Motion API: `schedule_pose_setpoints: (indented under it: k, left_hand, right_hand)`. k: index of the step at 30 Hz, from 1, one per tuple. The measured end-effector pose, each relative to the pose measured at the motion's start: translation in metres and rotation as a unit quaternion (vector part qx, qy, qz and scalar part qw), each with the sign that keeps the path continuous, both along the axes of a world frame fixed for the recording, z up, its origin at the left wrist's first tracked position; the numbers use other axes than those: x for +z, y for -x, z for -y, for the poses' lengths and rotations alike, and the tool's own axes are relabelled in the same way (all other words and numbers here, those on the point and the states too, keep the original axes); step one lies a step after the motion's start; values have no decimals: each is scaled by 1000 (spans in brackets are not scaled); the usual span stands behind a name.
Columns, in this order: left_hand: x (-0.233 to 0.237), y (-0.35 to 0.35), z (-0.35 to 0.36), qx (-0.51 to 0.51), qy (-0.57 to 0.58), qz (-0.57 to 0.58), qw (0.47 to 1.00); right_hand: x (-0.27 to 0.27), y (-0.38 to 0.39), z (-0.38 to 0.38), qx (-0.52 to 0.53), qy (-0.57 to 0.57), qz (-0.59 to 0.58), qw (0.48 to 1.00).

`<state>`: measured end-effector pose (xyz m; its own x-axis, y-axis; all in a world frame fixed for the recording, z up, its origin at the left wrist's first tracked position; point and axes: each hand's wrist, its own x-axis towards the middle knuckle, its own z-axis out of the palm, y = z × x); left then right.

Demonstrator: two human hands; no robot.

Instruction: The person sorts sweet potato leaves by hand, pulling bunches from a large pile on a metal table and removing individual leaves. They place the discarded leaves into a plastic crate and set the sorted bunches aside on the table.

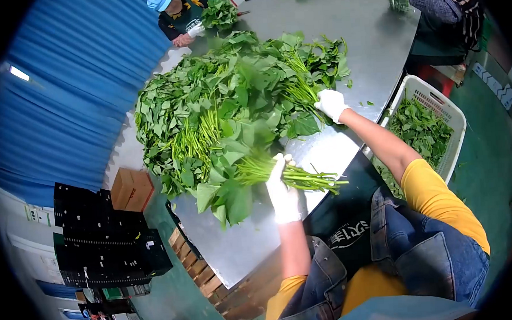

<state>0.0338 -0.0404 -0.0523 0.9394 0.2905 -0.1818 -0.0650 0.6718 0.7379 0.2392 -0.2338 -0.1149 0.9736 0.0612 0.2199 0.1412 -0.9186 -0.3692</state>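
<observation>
A large heap of leafy green stems [207,104] lies on the metal table [231,248]. Wrapped in a white glove, my left hand [283,187] is closed round a bunch of green stems [315,179], whose leaves point left and cut ends point right. My right hand [331,104], also gloved in white, is at the heap's right edge, its fingers closed at the ends of some stems [301,92]. How firmly it grips them is partly hidden.
A white basket [458,127] of greens stands at the right, beside the table. Across the table are two people, one in a blue cap [159,0], one in a checked sleeve [433,4]. Black crates [98,238] and a cardboard box [131,190] are at the left.
</observation>
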Motion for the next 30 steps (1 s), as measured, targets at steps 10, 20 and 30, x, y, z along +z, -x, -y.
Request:
schedule_pose_setpoints:
  k: [10, 20, 30]
  left_hand:
    - [14, 11, -8, 47, -60, -81, 994]
    - [-2, 0, -10, 23, -5, -27, 999]
    - [23, -21, 14, 20, -27, 3, 999]
  right_hand:
    - [58, 72, -2, 59, -599, 31, 798]
    - [52, 119, -8, 183, -619, -259, 718]
    - [71, 169, -6, 253, -344, 88, 900]
